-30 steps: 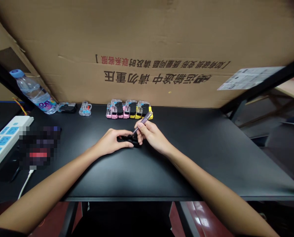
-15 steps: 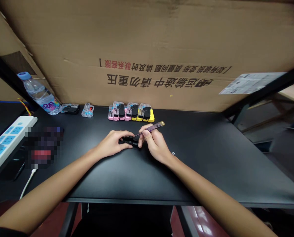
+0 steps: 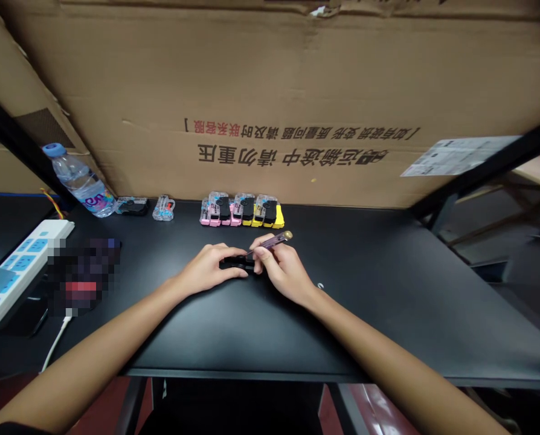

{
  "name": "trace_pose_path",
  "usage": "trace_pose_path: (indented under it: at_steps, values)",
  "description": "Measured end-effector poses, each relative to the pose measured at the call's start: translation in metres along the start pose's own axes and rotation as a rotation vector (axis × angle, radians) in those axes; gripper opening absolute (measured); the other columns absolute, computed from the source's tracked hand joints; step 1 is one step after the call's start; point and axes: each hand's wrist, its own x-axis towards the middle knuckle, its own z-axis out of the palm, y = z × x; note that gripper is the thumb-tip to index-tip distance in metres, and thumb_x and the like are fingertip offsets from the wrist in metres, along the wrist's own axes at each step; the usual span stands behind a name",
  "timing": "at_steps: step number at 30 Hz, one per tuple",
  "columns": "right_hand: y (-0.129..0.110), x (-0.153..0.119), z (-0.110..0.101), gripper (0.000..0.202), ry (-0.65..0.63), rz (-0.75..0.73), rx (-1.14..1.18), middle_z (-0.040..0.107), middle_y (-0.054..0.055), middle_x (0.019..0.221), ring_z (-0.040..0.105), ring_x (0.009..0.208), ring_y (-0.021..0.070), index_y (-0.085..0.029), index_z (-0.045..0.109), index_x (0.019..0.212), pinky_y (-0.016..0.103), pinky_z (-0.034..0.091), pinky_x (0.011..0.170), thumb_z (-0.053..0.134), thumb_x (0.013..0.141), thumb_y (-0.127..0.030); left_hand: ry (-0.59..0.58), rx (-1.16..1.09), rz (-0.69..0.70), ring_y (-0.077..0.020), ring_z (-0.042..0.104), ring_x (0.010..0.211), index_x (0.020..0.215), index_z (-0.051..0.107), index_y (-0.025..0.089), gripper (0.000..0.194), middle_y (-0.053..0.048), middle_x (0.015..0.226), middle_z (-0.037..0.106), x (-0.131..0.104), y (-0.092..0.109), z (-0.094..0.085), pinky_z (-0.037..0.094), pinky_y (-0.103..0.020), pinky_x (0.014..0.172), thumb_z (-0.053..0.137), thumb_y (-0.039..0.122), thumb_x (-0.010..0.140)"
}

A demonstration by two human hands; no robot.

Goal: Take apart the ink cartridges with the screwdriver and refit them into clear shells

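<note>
Counter (image 3: 401,290) black, its front edge nearest; white cable (image 3: 55,342) at left, running up to a dark item (image 3: 84,272) (pixelated, details unreadable); small white bit (image 3: 321,285) on the counter, just beside the right wrist.

Left hand (image 3: 206,270) at mid-counter, grip clamped on a small black part (image 3: 238,263), thumb along the near side and fingers along the far side; the part sits low at the counter, between the two hands. Right hand (image 3: 282,266) grip closed round a pen-shaped tool (image 3: 275,240), gold-coloured end up and to the right, thin end slanting down-left to the black part (whether the tip touches, cannot tell); right fingers at the part's right end.

Power strip (image 3: 28,260) at far left, white with blue sockets; beyond it a water bottle (image 3: 86,187), blue cap, leaning; just beside its base a clear-and-black case (image 3: 134,206), then a clear piece (image 3: 163,208) with a red spot; farther right, a row of clear cases (image 3: 243,210) with black, pink and yellow parts; behind all, a cardboard sheet (image 3: 297,78) with upside-down print and a white label (image 3: 460,155).
</note>
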Motion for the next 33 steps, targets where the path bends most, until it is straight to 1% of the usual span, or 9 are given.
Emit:
trace_pose_path:
  at_steps: [5,8,12,15,20,26,29,33]
  values:
    - [-0.001,0.000,0.001,0.028,0.020,-0.009,-0.012,0.063,-0.002,0.065,0.063,0.056,0.0150,-0.021,0.061,0.096,0.028,0.052,0.062,0.047,0.112,-0.040,-0.007,0.015,-0.033,-0.0190,0.074,0.085,0.127,0.079,0.024,0.041,-0.005,0.106,0.083,0.000,0.002,-0.001,0.057,-0.029,0.078,0.088,0.034,0.089]
    - [0.000,0.000,0.000,0.025,0.005,-0.008,-0.033,0.063,-0.002,0.066,0.063,0.057,0.0154,-0.021,0.062,0.099,0.029,0.052,0.063,0.047,0.111,-0.037,-0.011,0.031,-0.037,-0.0188,0.073,0.084,0.126,0.079,0.023,0.040,-0.004,0.104,0.083,0.000,0.001,-0.001,0.057,-0.028,0.078,0.089,0.032,0.088]
    - [-0.002,0.003,-0.001,0.025,-0.033,0.004,-0.028,0.063,-0.001,0.070,0.063,0.058,0.0154,-0.020,0.062,0.097,0.029,0.053,0.064,0.048,0.109,-0.037,-0.011,0.035,-0.030,-0.0184,0.072,0.084,0.127,0.079,0.022,0.041,-0.004,0.102,0.082,0.001,0.000,-0.001,0.056,-0.028,0.079,0.088,0.030,0.088]
    - [-0.004,0.005,0.001,0.026,-0.022,0.077,0.039,0.061,-0.002,0.068,0.062,0.055,0.0149,-0.021,0.061,0.098,0.029,0.053,0.061,0.048,0.109,-0.041,-0.001,0.040,-0.028,-0.0176,0.071,0.081,0.126,0.080,0.023,0.039,-0.003,0.100,0.081,0.001,0.000,-0.001,0.055,-0.027,0.078,0.088,0.031,0.088]
    - [0.000,0.008,0.008,0.036,0.076,0.194,0.207,0.058,-0.003,0.071,0.059,0.051,0.0120,-0.021,0.058,0.096,0.026,0.051,0.052,0.054,0.105,-0.056,-0.006,0.065,-0.039,-0.0154,0.066,0.073,0.126,0.079,0.024,0.039,-0.002,0.095,0.078,0.000,0.001,-0.002,0.053,-0.026,0.072,0.088,0.033,0.089]
    - [0.007,0.011,0.011,0.049,0.094,0.278,0.319,0.059,-0.004,0.071,0.058,0.047,0.0106,-0.021,0.058,0.094,0.024,0.052,0.047,0.061,0.098,-0.069,-0.016,0.064,-0.015,-0.0158,0.068,0.076,0.128,0.077,0.025,0.040,-0.002,0.097,0.078,-0.001,-0.002,0.001,0.054,-0.026,0.073,0.087,0.033,0.090]
    - [0.011,0.010,0.012,0.051,0.109,0.291,0.332,0.059,-0.004,0.070,0.059,0.047,0.0108,-0.020,0.058,0.095,0.024,0.052,0.046,0.062,0.098,-0.071,-0.017,0.067,0.000,-0.0174,0.071,0.083,0.129,0.076,0.025,0.041,-0.003,0.102,0.078,-0.002,-0.004,0.002,0.056,-0.028,0.080,0.086,0.035,0.091]
    - [0.017,0.006,0.011,0.046,0.124,0.258,0.344,0.060,-0.004,0.073,0.061,0.052,0.0117,-0.020,0.059,0.099,0.025,0.053,0.051,0.060,0.102,-0.066,-0.028,0.061,0.011,-0.0205,0.074,0.094,0.135,0.072,0.025,0.044,-0.005,0.112,0.080,-0.002,-0.004,0.001,0.058,-0.031,0.087,0.082,0.036,0.094]
